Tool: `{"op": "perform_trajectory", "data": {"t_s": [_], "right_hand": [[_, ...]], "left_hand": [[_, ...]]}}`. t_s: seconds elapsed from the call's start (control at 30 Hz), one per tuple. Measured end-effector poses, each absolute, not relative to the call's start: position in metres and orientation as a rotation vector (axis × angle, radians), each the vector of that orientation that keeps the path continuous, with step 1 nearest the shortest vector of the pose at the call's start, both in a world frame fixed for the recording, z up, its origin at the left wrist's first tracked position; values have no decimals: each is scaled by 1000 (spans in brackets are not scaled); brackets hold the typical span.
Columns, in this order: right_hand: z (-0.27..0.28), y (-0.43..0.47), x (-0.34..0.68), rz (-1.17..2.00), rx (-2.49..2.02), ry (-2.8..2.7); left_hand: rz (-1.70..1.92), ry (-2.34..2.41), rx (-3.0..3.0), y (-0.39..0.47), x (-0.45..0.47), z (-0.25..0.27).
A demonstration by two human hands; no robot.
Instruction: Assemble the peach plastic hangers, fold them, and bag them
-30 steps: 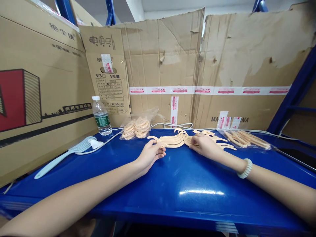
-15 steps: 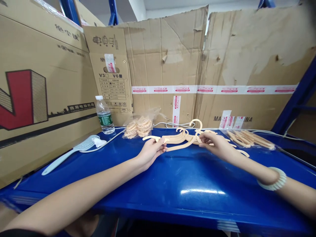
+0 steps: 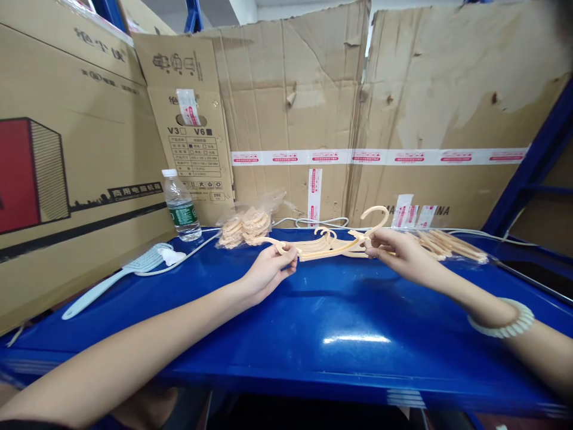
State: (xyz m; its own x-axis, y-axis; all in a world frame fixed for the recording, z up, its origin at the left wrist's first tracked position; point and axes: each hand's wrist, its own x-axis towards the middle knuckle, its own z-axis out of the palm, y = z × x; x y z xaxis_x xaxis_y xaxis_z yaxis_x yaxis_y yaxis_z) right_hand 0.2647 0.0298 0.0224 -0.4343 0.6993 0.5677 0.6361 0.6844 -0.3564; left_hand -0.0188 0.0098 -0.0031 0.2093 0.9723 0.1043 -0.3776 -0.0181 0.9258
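My right hand [image 3: 400,254] pinches a beige clothes hanger [image 3: 333,251] close to the base of its hook, which points up and to the right. The hanger's long arm reaches left toward my left hand [image 3: 267,272]. Between thumb and fingers, my left hand grips a small curved beige piece [image 3: 271,242], its tip sticking out to the left. That piece meets or nearly meets the end of the hanger's arm; the fingers partly hide the spot. Behind the held hanger, other beige hangers [image 3: 323,237] lie on the blue table [image 3: 286,334].
Plastic bags of beige pieces [image 3: 246,226] and beige rods [image 3: 454,246] lie along the back. At left stand a water bottle [image 3: 181,206] and a light-blue hairbrush [image 3: 120,275] lying flat. A white cable [image 3: 203,246] runs behind. Cardboard [image 3: 286,119] walls the table.
The held hanger has been raised and shifted right, its hook now tilting rightward. My right hand moved slightly right with it. The view has shifted a little.
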Motion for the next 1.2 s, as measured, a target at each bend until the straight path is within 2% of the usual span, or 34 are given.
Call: {"op": "perform_trajectory", "data": {"t_s": [0.3, 1.2], "right_hand": [[19, 30, 264, 60, -946, -2187], [11, 17, 252, -68, -816, -2204]], "left_hand": [[1118, 615, 1022, 6, -18, -2], [1351, 872, 988, 2, -15, 0]]}}
